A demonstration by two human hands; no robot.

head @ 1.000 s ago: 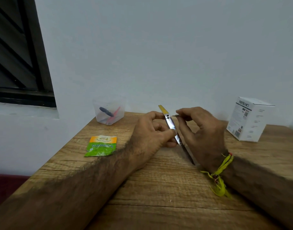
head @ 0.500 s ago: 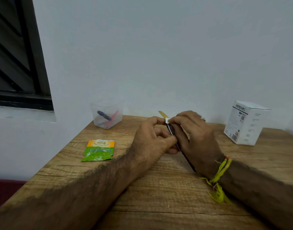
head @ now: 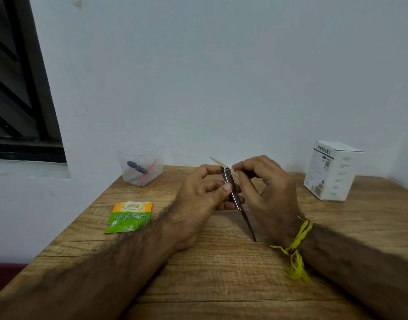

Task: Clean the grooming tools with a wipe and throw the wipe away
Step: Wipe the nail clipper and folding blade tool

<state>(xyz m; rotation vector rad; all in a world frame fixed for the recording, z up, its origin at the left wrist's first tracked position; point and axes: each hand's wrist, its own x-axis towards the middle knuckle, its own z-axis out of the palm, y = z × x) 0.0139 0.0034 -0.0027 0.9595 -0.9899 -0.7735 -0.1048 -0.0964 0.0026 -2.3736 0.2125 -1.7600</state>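
Observation:
A slim metal grooming tool [head: 233, 191] stands tilted above the wooden table [head: 221, 273], its dark pointed end down and a pale yellow blade sticking out at the top. My left hand [head: 198, 199] grips its middle between thumb and fingers. My right hand [head: 270, 192] pinches a small white piece [head: 232, 168] against the tool's top end; I cannot tell whether it is the wipe. A green and orange sachet [head: 129, 217] lies flat to the left of my left forearm.
A clear plastic tub [head: 140, 167] holding a dark tool and a red one stands at the back left by the wall. A white carton [head: 332, 172] stands at the back right. A dark window frame [head: 25, 88] is at the far left.
My right hand's fingertips closed onto the tool's top end with the white piece and stay there. My left hand keeps its hold on the tool.

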